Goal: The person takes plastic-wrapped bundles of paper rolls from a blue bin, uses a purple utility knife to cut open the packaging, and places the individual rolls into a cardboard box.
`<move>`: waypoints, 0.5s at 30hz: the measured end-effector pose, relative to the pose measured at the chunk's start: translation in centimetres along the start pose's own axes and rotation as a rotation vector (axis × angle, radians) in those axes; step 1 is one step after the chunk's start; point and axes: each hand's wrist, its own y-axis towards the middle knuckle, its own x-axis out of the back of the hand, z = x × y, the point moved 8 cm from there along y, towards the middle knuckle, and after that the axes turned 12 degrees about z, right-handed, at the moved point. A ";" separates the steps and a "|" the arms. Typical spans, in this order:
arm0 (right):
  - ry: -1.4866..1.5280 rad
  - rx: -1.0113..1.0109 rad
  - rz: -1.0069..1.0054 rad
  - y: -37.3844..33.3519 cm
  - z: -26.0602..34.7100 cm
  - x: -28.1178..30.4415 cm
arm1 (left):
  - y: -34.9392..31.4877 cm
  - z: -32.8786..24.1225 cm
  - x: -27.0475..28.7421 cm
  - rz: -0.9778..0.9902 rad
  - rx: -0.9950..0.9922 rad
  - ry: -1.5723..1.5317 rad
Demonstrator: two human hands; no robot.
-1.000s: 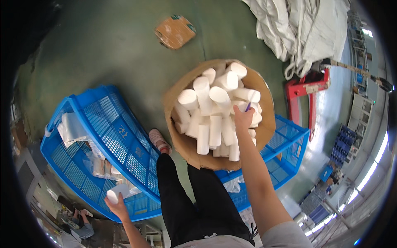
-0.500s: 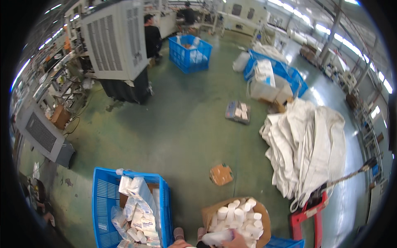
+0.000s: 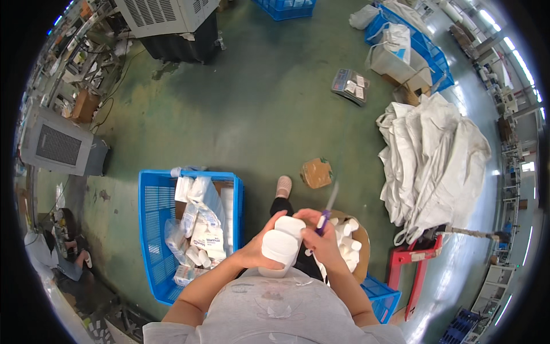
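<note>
In front of my body, my left hand [image 3: 255, 247] is closed around two white, round-ended bundles [image 3: 279, 245] that look like stacks of soft pads. My right hand [image 3: 325, 245] grips a knife [image 3: 323, 221] with a purple handle, its thin blade pointing up and away. The right fingertips also come up against the edge of the bundles. Below and right of that hand, a cardboard box [image 3: 362, 243] holds many similar white rolls [image 3: 347, 239], partly hidden by my forearm. A blue crate [image 3: 150, 241] with white packages [image 3: 207, 243] and loose rolls stands to my left.
A flattened brown cardboard piece [image 3: 317, 173] lies on the floor ahead. To the right are white woven sacks [image 3: 432, 166] above a red pallet jack [image 3: 417, 255]. Farther off are a scale [image 3: 349, 87] and a grey cooler unit [image 3: 166, 17]. Another person [image 3: 71, 246] sits at far left.
The view has tipped downward. My right hand was low over the cardboard box beside a white bundle; now both hands are raised before my body, with bundles and knife in plain sight.
</note>
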 end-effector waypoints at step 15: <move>-0.183 -0.127 -0.145 28.0 14.2 17.7 | 21.9 -27.9 22.8 -0.567 -0.363 0.821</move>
